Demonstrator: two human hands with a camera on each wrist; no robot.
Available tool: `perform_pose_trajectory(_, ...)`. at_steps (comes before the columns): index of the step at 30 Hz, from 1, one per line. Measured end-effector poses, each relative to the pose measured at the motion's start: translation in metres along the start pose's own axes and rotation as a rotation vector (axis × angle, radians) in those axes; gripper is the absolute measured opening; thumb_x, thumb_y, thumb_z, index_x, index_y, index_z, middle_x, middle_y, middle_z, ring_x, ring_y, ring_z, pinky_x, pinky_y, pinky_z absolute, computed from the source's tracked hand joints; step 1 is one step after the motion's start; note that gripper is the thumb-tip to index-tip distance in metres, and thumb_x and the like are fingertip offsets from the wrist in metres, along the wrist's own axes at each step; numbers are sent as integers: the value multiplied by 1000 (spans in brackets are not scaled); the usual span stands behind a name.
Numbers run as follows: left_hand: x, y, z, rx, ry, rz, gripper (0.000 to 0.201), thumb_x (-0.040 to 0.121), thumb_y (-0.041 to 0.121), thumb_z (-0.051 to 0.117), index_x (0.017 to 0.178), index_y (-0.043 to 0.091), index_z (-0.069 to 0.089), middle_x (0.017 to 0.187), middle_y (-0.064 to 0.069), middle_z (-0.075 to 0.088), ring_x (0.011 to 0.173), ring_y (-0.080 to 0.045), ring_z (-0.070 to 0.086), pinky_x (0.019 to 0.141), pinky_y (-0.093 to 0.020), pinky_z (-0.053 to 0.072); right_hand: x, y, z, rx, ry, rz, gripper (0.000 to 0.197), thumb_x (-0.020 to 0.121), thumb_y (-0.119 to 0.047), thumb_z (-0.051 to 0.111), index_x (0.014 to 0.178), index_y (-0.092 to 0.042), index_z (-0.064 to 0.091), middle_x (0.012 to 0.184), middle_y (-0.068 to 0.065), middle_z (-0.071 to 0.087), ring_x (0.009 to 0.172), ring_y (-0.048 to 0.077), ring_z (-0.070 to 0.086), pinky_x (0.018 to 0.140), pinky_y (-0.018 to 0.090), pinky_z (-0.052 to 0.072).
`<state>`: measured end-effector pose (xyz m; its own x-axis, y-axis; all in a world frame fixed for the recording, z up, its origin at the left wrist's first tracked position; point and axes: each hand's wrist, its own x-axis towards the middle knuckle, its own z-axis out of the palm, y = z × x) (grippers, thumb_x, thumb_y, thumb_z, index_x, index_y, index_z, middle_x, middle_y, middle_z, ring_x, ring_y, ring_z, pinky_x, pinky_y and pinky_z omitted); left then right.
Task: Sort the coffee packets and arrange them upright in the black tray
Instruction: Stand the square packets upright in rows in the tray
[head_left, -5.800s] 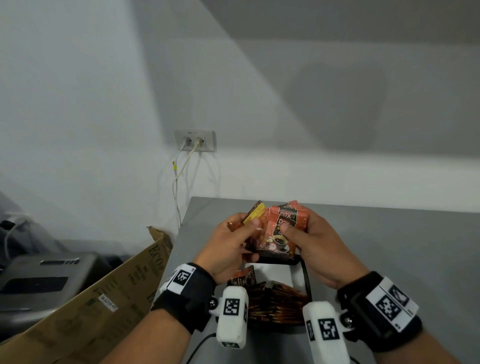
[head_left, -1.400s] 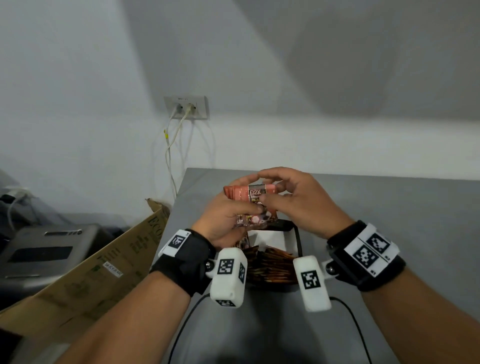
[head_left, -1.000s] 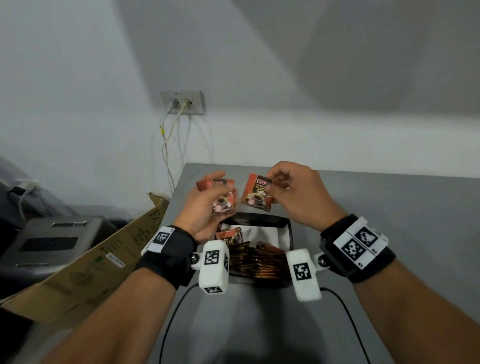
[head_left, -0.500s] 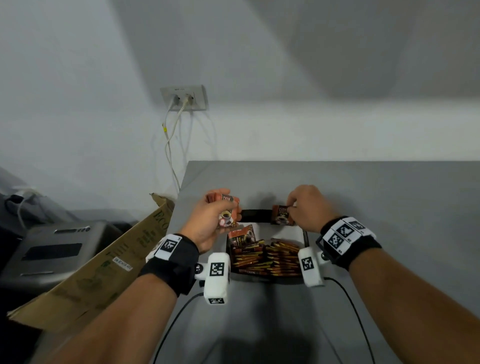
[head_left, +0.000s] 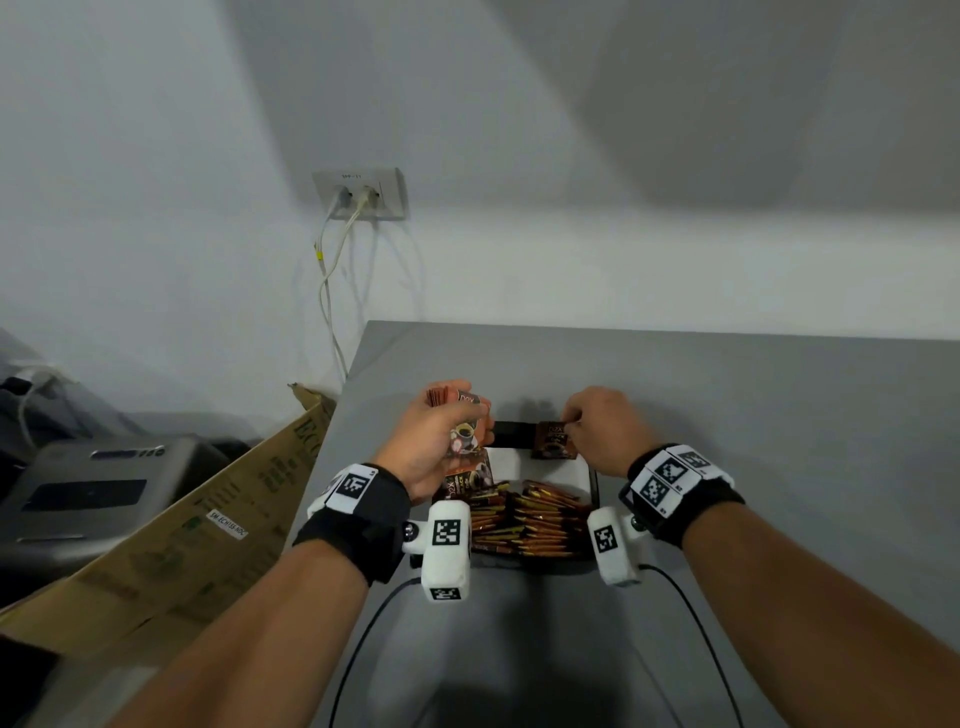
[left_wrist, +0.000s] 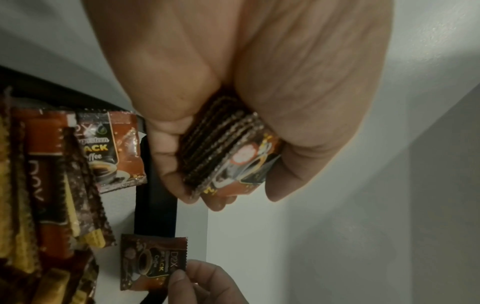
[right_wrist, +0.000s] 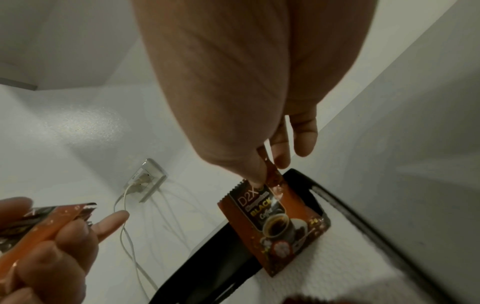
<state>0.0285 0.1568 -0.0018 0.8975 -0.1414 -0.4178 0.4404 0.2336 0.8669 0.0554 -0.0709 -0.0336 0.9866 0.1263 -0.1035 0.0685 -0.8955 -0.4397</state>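
Over the black tray (head_left: 594, 486), right fingers (right_wrist: 281, 158) pinch one packet (right_wrist: 275, 224); left fingers (left_wrist: 166, 164) seemingly clench a stack (left_wrist: 221, 148).

Left hand (left_wrist: 233, 86) gripping packet stack (left_wrist: 223, 152), black tray (left_wrist: 155, 205) beside

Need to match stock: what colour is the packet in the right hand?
Orange-brown with a black label panel and coffee-cup picture; packet shows best in the right wrist view.

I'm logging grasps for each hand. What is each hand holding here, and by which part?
The left hand grips a stack of packets across its flat faces. The right hand pinches a single packet by its top edge, at the black tray.
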Motion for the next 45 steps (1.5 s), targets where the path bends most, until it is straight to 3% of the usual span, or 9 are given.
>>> perform_pose_trajectory(7, 2, 2, -7, -70, -12, -63, 68, 59, 2, 56, 126, 14, 54, 95, -19, 66, 72, -31, 71, 76, -45, 54, 6, -1, 2, -41, -6, 1, 21, 90, -3, 54, 83, -13, 72, 93, 6, 65, 84, 23, 64, 75, 34, 55)
perform_pose_trajectory(15, 7, 0, -10, -10, 16, -27, 51, 85, -13, 47, 129, 10, 54, 108, -20, 64, 78, -30, 69, 89, -58, 52, 5, 0, 0, -84, -37, -9, 19, 89, -3, 55, 80, -12, 69, 93, 5, 61, 84, 23, 62, 73, 34, 53)
perform_pose_trajectory(18, 7, -1, -11, -17, 12, -36, 50, 86, -13, 47, 130, 10, 54, 111, -21, 64, 77, -29, 68, 86, -54, 54, 5, -1, 0, -102, -42, -12, 19, 91, -4, 54, 81, -11, 68, 94, 5, 60, 82, 22, 61, 73, 35, 54)
perform_pose_trajectory(22, 6, -4, -13, -19, 14, -37, 49, 85, -13, 48, 128, 9, 55, 120, -22, 64, 88, -32, 65, 98, -65, 46, 5, 0, 0, -120, -39, -15, 19, 91, -6, 55, 80, -11, 69, 95, 6, 61, 83, 22, 61, 77, 39, 57)
perform_pose_trajectory(26, 5, -5, -13, -15, 12, -34, 58, 69, -4, 59, 125, 11, 56, 124, -24, 63, 90, -32, 65, 81, -51, 57, 3, -1, -2, -122, -43, 13, 16, 93, -6, 54, 87, -9, 70, 100, 8, 61, 85, 22, 61, 78, 38, 56)
perform_pose_trajectory(31, 9, -5, -15, 21, -38, -20, 55, 82, -20, 57, 128, 11, 57, 119, -21, 64, 88, -32, 71, 66, -42, 60, -5, -13, -19, -35, 43, -61, 33, 91, -17, 62, 124, -15, 65, 126, 1, 58, 122, 20, 47, 102, 31, 41)
perform_pose_trajectory(37, 10, 4, 2, 78, -145, 56, 62, 76, -25, 65, 129, 5, 55, 96, -16, 66, 77, -27, 67, 57, -32, 57, -13, -72, -47, 335, -60, -197, 18, 90, -25, 71, 107, -29, 74, 97, -17, 71, 89, -3, 64, 76, 13, 45)
perform_pose_trajectory(41, 16, 4, -11, 40, 4, 83, 62, 74, -4, 79, 131, 1, 53, 103, -18, 66, 81, -30, 67, 65, -38, 57, 1, -69, -53, 320, 20, -157, 11, 88, -15, 74, 93, -25, 75, 86, -9, 73, 79, 3, 67, 71, 16, 50)
perform_pose_trajectory(45, 21, 4, -35, 34, 145, 73, 38, 88, 3, 68, 124, 0, 58, 98, -16, 65, 79, -24, 66, 74, -41, 57, 14, -60, -40, 127, -16, -135, 11, 92, -13, 67, 97, -20, 74, 96, -4, 72, 84, 9, 66, 76, 22, 53)
